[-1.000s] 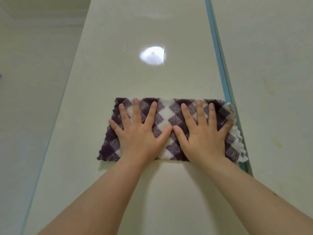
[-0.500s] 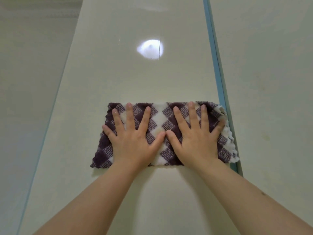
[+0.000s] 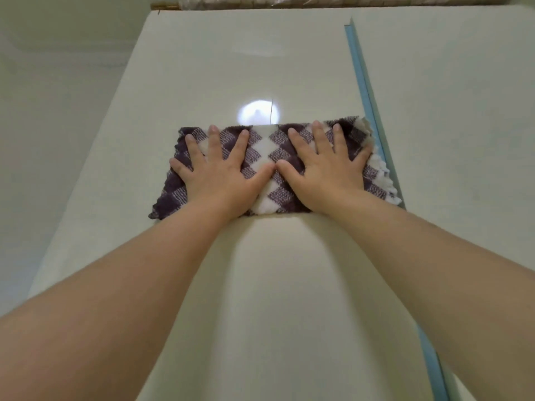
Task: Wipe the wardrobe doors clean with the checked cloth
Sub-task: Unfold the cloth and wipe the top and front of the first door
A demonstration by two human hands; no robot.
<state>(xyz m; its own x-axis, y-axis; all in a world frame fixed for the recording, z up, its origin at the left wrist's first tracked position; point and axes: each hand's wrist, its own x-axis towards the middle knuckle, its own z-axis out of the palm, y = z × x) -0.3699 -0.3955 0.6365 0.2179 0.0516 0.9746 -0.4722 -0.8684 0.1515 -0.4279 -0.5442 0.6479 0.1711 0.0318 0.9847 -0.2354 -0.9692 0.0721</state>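
Observation:
A folded purple-and-white checked cloth (image 3: 270, 166) lies flat against a glossy cream wardrobe door (image 3: 231, 68). My left hand (image 3: 215, 172) presses on its left half with fingers spread and straight. My right hand (image 3: 324, 169) presses on the right half the same way, thumbs almost meeting at the middle. The cloth's frilly right edge reaches the light-blue strip (image 3: 366, 91) between this door and the neighbouring door (image 3: 463, 111).
The door's top edge shows near the top of the view, with a brownish wrapped thing (image 3: 289, 1) lying above it. A round light reflection (image 3: 257, 112) sits just above the cloth. A pale wall (image 3: 43, 125) runs along the left.
Both hands have slid the cloth up the door toward its top edge. The light reflection now touches the cloth's upper edge, and the door's top has come into view.

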